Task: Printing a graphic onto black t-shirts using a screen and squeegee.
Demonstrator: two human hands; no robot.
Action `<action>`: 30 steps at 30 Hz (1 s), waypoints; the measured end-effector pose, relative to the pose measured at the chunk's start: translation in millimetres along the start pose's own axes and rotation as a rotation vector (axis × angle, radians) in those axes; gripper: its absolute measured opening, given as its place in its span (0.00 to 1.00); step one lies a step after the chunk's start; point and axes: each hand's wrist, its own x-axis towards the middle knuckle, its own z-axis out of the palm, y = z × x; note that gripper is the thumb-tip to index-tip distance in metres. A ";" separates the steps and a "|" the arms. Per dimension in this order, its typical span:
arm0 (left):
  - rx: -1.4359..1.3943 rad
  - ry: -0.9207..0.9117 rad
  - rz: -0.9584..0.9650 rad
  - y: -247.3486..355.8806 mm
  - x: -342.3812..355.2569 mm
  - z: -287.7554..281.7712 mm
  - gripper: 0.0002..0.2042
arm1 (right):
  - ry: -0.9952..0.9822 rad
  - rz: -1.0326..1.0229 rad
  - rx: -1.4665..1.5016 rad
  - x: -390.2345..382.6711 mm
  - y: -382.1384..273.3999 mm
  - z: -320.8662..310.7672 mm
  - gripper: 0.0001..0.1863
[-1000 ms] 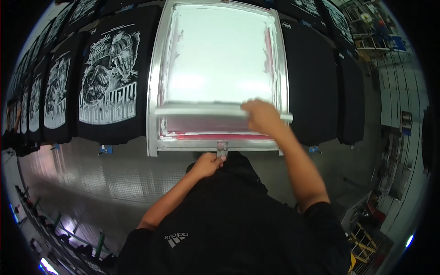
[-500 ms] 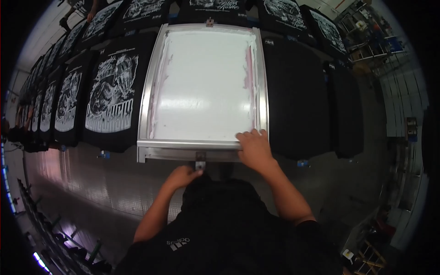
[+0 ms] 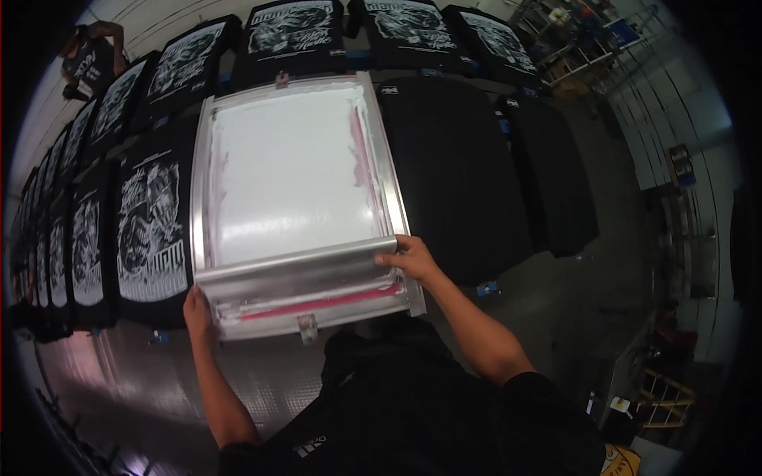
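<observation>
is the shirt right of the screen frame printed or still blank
Blank: the black shirt right of the screen frame shows no design, unlike the printed shirt on its left.

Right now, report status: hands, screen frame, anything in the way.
Left hand grips the screen frame at its near left corner. Right hand on the squeegee. Printed black shirts alongside; nothing blocking.

Printed black shirts [image 3: 151,230] are laid in a row along the worktop [image 3: 119,373]; blank black shirts [image 3: 456,182] are laid opposite, near yellow racks [image 3: 663,389].
</observation>
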 end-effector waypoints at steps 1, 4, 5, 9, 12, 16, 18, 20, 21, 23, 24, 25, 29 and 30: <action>0.068 0.055 0.107 -2.9 -12.1 -1.8 0.21 | -0.024 0.009 0.056 -4.2 -5.8 -3.9 0.19; 0.197 0.065 0.222 28.8 -56.2 31.5 0.19 | 0.011 0.040 0.046 -30.0 -22.6 -54.2 0.21; 0.184 0.051 0.180 37.7 -69.4 52.8 0.19 | 0.023 0.032 0.035 -38.2 -24.3 -78.0 0.21; 0.159 -0.055 0.058 43.6 -111.3 157.7 0.20 | 0.093 0.007 0.049 -66.2 -1.4 -200.0 0.19; 0.146 -0.099 0.103 49.3 -145.9 257.5 0.21 | 0.185 -0.013 0.009 -90.4 16.5 -291.7 0.18; 0.214 -0.097 0.084 52.1 -189.5 338.6 0.21 | 0.139 -0.001 0.084 -110.0 33.2 -381.4 0.20; 0.051 -0.092 0.110 58.5 -207.1 364.4 0.20 | 0.127 0.014 0.098 -109.5 41.3 -411.2 0.20; 0.036 -0.084 0.098 52.1 -215.0 377.9 0.20 | 0.114 0.020 0.094 -105.3 51.1 -431.6 0.20; 0.046 -0.071 0.080 53.3 -217.3 386.4 0.20 | 0.122 0.027 0.075 -101.7 55.0 -440.9 0.20; 0.087 -0.050 0.057 62.1 -224.9 400.4 0.22 | 0.128 0.028 0.035 -91.9 63.1 -456.3 0.20; 0.223 0.006 0.060 51.2 -222.0 402.9 0.23 | 0.136 0.021 -0.003 -87.2 66.2 -460.3 0.21; 0.198 -0.010 0.061 39.6 -217.6 402.2 0.23 | 0.163 0.024 -0.059 -81.9 76.0 -470.2 0.21; 0.103 0.012 0.055 47.6 -208.9 413.3 0.25 | 0.142 -0.023 -0.046 -66.9 65.9 -475.3 0.20; 0.149 0.005 0.023 49.6 -206.3 410.2 0.25 | 0.131 -0.007 -0.026 -65.1 54.4 -467.1 0.21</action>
